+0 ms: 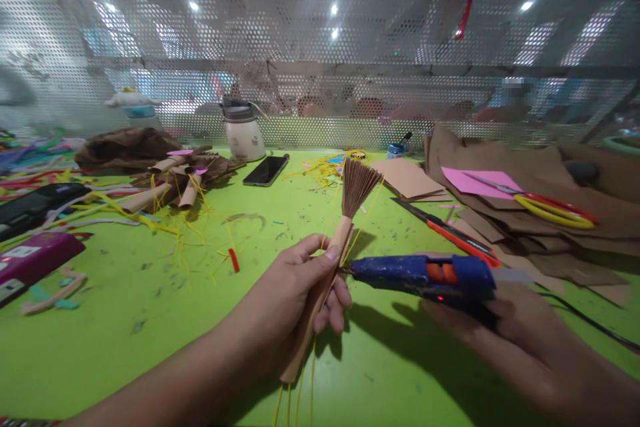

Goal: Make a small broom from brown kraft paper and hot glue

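Note:
My left hand (pixel 305 293) is closed round a rolled brown paper stick (pixel 345 230) whose far end fans out into a fringe (pixel 359 185), like a small broom. Yellow strings trail from it toward me. My right hand (pixel 505 320) grips a blue hot glue gun (pixel 425 275) with an orange trigger. The gun's nozzle points left and touches the stick just above my left thumb. Both hands hover over the green table (pixel 150 320).
A pile of similar paper rolls (pixel 170 187) lies at the back left by a white jar (pixel 244 133) and a black phone (pixel 266 170). An orange box cutter (pixel 450 230), brown paper sheets (pixel 525 227), pink paper and yellow-handled scissors (pixel 550 207) lie right. Phones and scraps sit far left.

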The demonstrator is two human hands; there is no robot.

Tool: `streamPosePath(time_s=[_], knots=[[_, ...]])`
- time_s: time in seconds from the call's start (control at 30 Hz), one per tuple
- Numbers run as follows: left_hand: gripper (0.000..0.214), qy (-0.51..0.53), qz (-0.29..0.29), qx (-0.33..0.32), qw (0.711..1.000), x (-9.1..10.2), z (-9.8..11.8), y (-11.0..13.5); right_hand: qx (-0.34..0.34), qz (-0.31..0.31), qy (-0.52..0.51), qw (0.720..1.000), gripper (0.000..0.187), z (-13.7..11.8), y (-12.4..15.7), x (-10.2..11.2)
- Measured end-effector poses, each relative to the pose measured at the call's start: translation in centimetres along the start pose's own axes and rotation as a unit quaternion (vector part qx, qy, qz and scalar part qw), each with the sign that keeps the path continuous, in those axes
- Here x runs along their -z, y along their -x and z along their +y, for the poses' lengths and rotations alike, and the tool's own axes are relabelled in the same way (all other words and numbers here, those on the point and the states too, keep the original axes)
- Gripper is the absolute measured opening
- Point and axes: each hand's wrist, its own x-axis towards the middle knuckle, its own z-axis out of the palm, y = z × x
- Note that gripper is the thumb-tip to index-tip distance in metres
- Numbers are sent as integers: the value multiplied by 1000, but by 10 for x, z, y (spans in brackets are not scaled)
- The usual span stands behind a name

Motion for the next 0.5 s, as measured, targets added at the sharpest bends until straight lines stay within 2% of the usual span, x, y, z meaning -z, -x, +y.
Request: streamPosePath(time_s=[0.1, 0.3, 0.5], knots=[[16, -7, -1, 1, 1000, -1, 2, 0, 11, -32, 34, 999, 22, -1, -3, 3], [16, -6, -2, 4, 1000, -1, 2, 1, 66, 26, 121, 990, 23, -5, -8, 4], [16, -11, 3, 1, 1000, -1, 4, 1, 55, 92, 110, 988, 25, -1, -13, 3]])
